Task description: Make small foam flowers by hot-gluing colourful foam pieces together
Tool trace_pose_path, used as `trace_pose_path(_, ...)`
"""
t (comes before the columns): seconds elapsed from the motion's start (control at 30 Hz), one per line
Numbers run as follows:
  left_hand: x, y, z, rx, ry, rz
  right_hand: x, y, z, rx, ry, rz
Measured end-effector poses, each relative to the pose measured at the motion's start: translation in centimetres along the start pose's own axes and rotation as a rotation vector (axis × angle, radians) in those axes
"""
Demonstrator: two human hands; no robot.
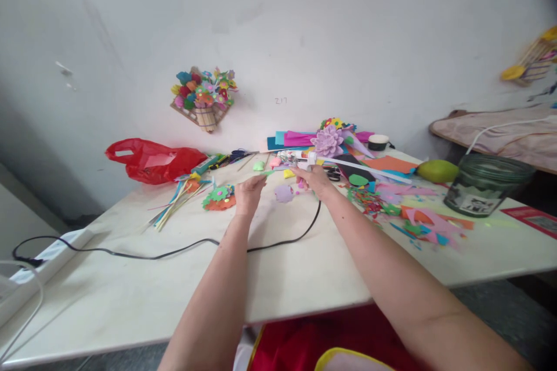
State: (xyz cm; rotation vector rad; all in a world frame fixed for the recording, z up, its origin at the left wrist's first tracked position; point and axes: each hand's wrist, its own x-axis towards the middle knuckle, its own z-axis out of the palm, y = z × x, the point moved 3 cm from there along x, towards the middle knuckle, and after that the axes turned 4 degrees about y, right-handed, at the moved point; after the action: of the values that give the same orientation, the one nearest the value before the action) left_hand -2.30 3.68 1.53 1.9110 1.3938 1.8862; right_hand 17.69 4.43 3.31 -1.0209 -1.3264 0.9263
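My right hand is wrapped round a white hot glue gun, with a long white glue stick running out behind it to the right. A black cord trails from below this hand. My left hand is closed in a pinch on a small green piece, mostly hidden by the fingers. Between the hands a lilac scalloped foam flower lies on the table. Green and orange foam flowers lie left of my left hand.
A red plastic bag and pale sticks lie on the left of the white table. A power strip sits at the left edge. Foam scraps, a green mango-like fruit and a glass jar are on the right.
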Motion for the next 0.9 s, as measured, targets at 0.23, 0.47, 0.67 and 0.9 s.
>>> trace_pose_path(0.23,0.2,1.0,-0.7,0.052,0.089,0.186,0.3,0.3,0.0,0.032,0.004,-0.001)
trace_pose_path(0.47,0.3,-0.3,-0.3,-0.116,0.075,-0.007,0.4,0.4,-0.1,0.038,-0.003,-0.031)
trace_pose_path(0.67,-0.3,-0.9,0.5,-0.538,-0.143,-0.364,0.3,0.6,0.2,0.023,0.017,0.041)
trace_pose_path(0.9,-0.8,-0.1,1.1,-0.750,-0.284,-0.497,0.2,0.9,0.9,0.093,-0.017,0.056)
